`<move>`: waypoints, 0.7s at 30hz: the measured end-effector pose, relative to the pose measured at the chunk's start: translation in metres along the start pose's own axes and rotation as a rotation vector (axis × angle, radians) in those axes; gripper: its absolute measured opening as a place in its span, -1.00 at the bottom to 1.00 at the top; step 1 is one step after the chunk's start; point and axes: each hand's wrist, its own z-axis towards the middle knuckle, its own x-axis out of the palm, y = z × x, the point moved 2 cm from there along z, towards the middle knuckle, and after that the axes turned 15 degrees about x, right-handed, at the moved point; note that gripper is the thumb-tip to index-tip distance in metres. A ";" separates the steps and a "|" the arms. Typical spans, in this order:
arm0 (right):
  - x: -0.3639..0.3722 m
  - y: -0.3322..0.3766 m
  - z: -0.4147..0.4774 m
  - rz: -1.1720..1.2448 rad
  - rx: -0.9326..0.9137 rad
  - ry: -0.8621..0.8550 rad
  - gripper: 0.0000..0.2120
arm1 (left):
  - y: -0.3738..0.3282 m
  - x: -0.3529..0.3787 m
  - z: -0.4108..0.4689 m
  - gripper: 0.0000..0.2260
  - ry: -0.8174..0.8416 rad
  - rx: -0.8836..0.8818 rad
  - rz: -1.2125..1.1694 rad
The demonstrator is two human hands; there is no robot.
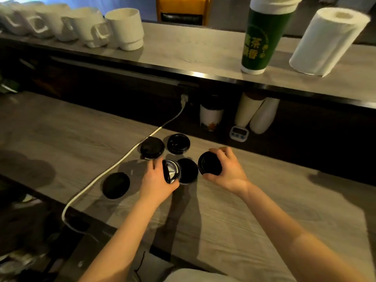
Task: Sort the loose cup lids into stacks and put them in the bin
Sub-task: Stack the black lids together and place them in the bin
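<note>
A grey wood-grain counter [244, 210] runs near, with a raised shelf [183, 49] along its far side. On the shelf, from the right, stand a paper towel roll [327, 41], a tall green cup [262, 41] with something white and ribbed in its mouth, and a row of white mugs [124, 29] whose insides cannot be seen. Under the shelf are leaning white cup stacks [256, 112], a dark-lidded white cup [211, 117] and a small timer [239, 132].

A white cable [114, 165] crosses the counter.

The hands are apart. The left hand [156, 182] grips a black lid on edge [172, 173]; the right hand [227, 169] curls round another lid [209, 163]. Between them a flat lid [188, 170] lies on the counter. Two far lids [152, 147] [178, 143] sit beyond, and a lone lid [116, 185] lies to the left.
</note>
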 end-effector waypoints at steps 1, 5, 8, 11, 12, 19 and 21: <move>-0.007 -0.004 -0.006 0.015 0.010 -0.015 -0.28 | -0.008 0.000 -0.002 -0.26 -0.011 0.016 -0.013; -0.036 -0.025 -0.032 0.043 0.023 -0.110 -0.28 | -0.045 0.005 -0.010 -0.25 -0.015 0.090 -0.015; -0.060 -0.047 -0.058 0.047 0.055 -0.179 -0.28 | -0.080 0.010 -0.016 -0.28 -0.040 0.175 -0.032; -0.091 -0.074 -0.085 -0.002 0.108 -0.244 -0.28 | -0.124 0.022 -0.022 -0.30 -0.027 0.276 -0.040; -0.100 -0.082 -0.092 -0.007 0.130 -0.262 -0.27 | -0.137 0.026 -0.025 -0.30 -0.014 0.305 -0.042; -0.167 -0.159 -0.160 0.048 0.281 -0.388 -0.27 | -0.238 0.068 -0.040 -0.29 0.081 0.517 -0.057; -0.187 -0.181 -0.182 0.071 0.322 -0.448 -0.27 | -0.269 0.082 -0.043 -0.28 0.107 0.573 -0.078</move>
